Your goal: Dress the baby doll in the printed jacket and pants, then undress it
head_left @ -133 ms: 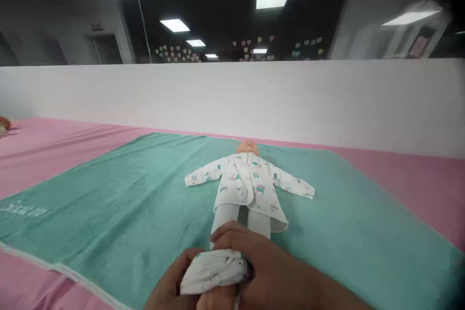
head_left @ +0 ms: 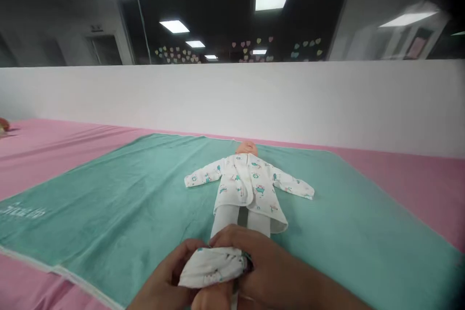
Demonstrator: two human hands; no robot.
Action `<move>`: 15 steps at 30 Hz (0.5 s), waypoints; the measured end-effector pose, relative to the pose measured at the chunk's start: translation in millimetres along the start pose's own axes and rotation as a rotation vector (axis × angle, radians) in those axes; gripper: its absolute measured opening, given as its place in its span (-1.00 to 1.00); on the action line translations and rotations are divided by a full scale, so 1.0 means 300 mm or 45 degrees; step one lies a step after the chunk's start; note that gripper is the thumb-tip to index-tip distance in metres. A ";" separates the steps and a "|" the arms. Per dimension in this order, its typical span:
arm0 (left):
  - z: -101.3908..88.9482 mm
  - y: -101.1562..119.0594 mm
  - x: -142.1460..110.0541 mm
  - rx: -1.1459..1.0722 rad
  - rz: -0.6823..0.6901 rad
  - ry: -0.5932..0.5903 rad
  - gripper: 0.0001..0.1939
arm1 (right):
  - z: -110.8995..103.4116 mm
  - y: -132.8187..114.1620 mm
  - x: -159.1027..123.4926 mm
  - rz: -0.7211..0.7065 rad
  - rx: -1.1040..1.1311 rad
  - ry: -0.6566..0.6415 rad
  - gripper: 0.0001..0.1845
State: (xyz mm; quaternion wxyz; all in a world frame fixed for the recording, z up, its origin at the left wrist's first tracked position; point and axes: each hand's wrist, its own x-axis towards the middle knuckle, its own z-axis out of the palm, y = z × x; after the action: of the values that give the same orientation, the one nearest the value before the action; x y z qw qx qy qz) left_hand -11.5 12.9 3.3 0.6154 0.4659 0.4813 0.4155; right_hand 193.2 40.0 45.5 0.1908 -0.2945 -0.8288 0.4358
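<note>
A baby doll (head_left: pixel 247 147) lies on its back, dressed in a white printed jacket (head_left: pixel 236 181) with both sleeves stretched out sideways. Its white legs (head_left: pixel 225 217) point towards me. At the leg ends, a white printed baby garment (head_left: pixel 212 267) is bunched up between my hands. My left hand (head_left: pixel 167 276) pinches its left side, thumb below and fingers above. My right hand (head_left: pixel 259 264) is closed around its right side, fingers curled over the top and covering the lower legs. A skin-toned shape under the cloth is partly hidden; I cannot tell whether it is a foot or fingers.
Beneath the doll a teal blanket (head_left: pixel 145 203) is spread over a pink sheet (head_left: pixel 72 138). A low white wall (head_left: pixel 232 97) runs along the back, with dark glass above it. At the far left edge is a small orange-brown object (head_left: pixel 4 125), partly cut off.
My left hand has shifted slightly left and up, with the cloth's left side moving a little with it. The doll and its jacket lie as before.
</note>
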 end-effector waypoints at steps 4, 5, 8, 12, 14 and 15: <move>-0.062 0.006 0.031 -0.080 0.101 -0.293 -0.46 | -0.042 -0.013 -0.012 0.017 0.067 0.050 -0.39; -0.072 0.014 0.040 -0.056 0.108 -0.349 -0.48 | -0.056 -0.014 -0.015 0.004 0.075 0.040 -0.38; -0.081 0.064 0.074 0.150 0.067 -0.445 -0.65 | -0.086 0.000 -0.017 -0.003 0.091 0.069 -0.45; -0.060 0.136 0.144 0.471 0.106 -0.429 -0.75 | -0.094 0.037 -0.008 0.054 -0.032 0.277 -0.69; -0.047 0.151 0.188 0.603 0.147 -0.340 -0.74 | -0.089 0.053 -0.004 0.098 -0.088 0.423 -0.76; -0.041 0.154 0.211 0.657 0.170 -0.301 -0.74 | -0.086 0.060 -0.003 0.113 -0.114 0.484 -0.77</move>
State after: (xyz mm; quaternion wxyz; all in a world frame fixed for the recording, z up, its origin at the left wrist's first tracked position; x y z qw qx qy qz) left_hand -14.5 85.8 33.9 0.4996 0.6828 0.4643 0.2619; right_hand 214.4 63.3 44.6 0.3111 -0.4159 -0.7828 0.3429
